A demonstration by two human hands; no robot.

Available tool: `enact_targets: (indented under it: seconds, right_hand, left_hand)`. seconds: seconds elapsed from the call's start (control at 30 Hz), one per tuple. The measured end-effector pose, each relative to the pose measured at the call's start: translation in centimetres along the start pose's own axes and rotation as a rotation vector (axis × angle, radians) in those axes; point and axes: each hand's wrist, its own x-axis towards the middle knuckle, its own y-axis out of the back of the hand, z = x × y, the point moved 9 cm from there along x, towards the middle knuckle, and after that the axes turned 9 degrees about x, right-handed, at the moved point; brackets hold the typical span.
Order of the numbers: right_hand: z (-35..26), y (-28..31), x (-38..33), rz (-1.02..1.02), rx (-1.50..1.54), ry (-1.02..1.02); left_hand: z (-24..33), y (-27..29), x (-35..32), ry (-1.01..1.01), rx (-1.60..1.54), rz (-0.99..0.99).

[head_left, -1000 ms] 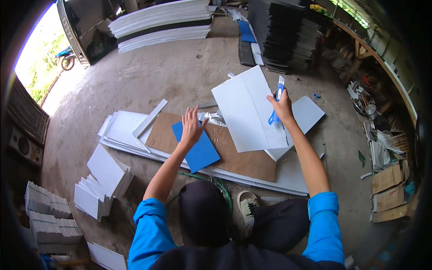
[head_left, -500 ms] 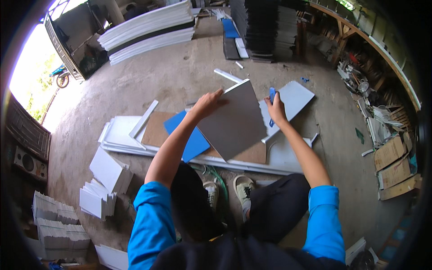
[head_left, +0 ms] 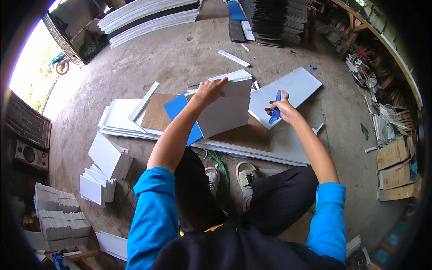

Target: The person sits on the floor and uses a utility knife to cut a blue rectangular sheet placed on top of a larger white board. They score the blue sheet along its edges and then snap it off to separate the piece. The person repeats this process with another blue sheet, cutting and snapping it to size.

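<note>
My left hand (head_left: 210, 91) grips the top edge of a pale grey rectangular board (head_left: 227, 110), which stands tilted over the work pile. In my right hand (head_left: 283, 109), to the right of the board and apart from it, is a blue utility knife (head_left: 274, 118); whether its blade is out I cannot make out. Under the held board lie a blue sheet (head_left: 194, 136) and a brown board (head_left: 155, 112), both resting on a stack of white sheets (head_left: 123, 112). A larger white sheet (head_left: 294, 90) lies slanted just beyond my right hand.
Small white pieces (head_left: 105, 153) stand in piles to my left, with bundled stacks (head_left: 58, 225) nearer. Long white sheets (head_left: 148, 20) and a tall dark stack (head_left: 270, 22) are at the back. Cardboard (head_left: 391, 155) and scrap line the right side. Offcut strips (head_left: 234, 58) lie on the floor.
The grey board has swung more upright and its lower corner has shifted left and up. My right hand has moved slightly down and turned over, with the knife still in it.
</note>
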Motion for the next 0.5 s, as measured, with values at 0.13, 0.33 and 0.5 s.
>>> enact_targets:
  seconds: [0.13,0.33,0.5]
  right_hand:
    - [-0.1,-0.2,0.6,-0.053,-0.049,0.063]
    - [-1.0,-2.4,0.6,-0.058,-0.478,0.268]
    - [-4.2,-4.5,-0.6,0.082,-0.813,0.446]
  left_hand:
    - [-1.1,0.3,0.2,0.053,0.069,0.005]
    - [-2.0,1.2,0.0,0.008,0.142,0.190]
    - [-0.6,2.0,0.0,0.067,0.282,0.374]
